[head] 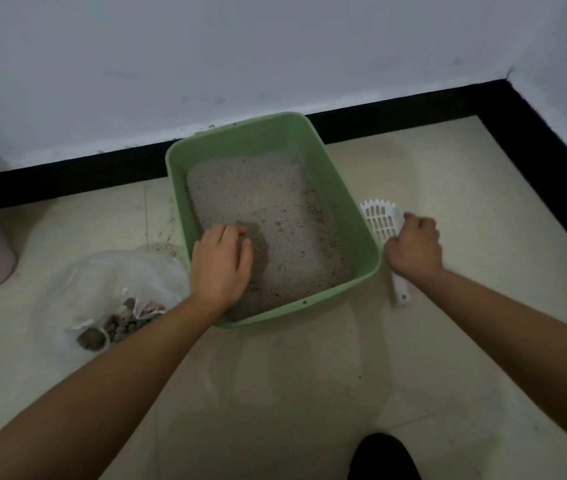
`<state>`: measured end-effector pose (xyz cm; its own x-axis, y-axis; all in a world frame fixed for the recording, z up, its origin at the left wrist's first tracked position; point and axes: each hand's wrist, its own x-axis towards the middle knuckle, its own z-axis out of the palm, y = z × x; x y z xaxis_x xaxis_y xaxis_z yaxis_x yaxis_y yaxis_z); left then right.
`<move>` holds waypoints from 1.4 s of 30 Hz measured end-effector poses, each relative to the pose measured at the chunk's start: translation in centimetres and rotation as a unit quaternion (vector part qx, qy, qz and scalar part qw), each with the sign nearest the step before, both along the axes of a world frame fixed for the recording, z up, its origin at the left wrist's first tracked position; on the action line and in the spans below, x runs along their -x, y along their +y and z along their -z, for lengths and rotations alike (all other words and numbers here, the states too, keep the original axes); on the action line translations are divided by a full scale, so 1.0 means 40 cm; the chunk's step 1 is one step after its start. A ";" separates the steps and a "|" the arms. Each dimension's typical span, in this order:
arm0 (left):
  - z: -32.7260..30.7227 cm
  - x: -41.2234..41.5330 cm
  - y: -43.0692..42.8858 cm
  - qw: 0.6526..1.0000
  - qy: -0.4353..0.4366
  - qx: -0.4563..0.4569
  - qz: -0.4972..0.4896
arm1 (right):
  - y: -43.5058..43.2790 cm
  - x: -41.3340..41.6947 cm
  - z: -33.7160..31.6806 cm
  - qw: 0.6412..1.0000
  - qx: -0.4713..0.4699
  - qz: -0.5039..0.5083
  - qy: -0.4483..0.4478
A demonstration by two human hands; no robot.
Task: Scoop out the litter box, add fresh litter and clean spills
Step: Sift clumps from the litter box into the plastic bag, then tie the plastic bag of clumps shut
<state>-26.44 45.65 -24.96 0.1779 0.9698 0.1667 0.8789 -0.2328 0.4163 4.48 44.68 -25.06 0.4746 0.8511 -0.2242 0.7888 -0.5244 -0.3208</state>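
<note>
Near a dark shape (pixel 384 455), possibly a shoe, left hand (pixel 221 263) clutches litter (pixel 264 199) inside the litter box (pixel 356 216); right hand (pixel 413 244) grips the scoop (pixel 380 220).

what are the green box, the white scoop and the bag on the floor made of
The box looks like moulded plastic: pale green and smooth, with a soft sheen and a rolled rim. The scoop seems to be hard white plastic, with moulded slots and teeth. The bag looks like thin clear plastic film: it is crinkled and see-through, with clumps showing inside.
</note>
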 end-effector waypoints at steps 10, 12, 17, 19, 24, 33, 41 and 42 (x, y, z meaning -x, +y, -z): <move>-0.138 0.383 -0.021 0.987 -0.024 -0.048 -0.153 | 0.176 0.468 -0.294 0.909 -0.089 -0.407 0.004; -0.124 0.450 -0.073 0.982 -0.036 -0.010 -0.183 | 0.146 0.583 -0.289 0.865 -0.078 -0.494 0.023; -0.026 0.545 -0.184 0.982 -0.020 0.081 -0.168 | 0.047 0.808 -0.176 0.741 -0.025 -0.671 0.027; 0.010 0.557 -0.204 0.980 0.039 0.132 -0.142 | 0.022 0.864 -0.101 0.719 0.023 -0.694 -0.036; 0.042 0.535 -0.194 0.920 0.238 0.257 -0.175 | -0.023 0.895 -0.018 0.694 0.091 -0.679 -0.221; 0.007 0.540 -0.202 0.944 0.099 0.228 -0.218 | 0.009 0.866 -0.079 0.803 -0.121 -0.583 -0.037; -0.244 0.528 -0.144 0.865 -0.396 -0.081 -0.298 | 0.112 0.876 -0.276 0.853 -0.186 -0.294 0.389; -0.283 0.527 -0.128 0.832 -0.449 -0.107 -0.307 | 0.120 0.876 -0.310 0.841 -0.191 -0.257 0.436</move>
<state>-47.53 40.54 -13.63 -0.6301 0.7627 0.1460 0.2168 -0.0077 0.9762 -30.57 49.49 -12.64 -0.1810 0.9826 0.0407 0.2572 0.0872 -0.9624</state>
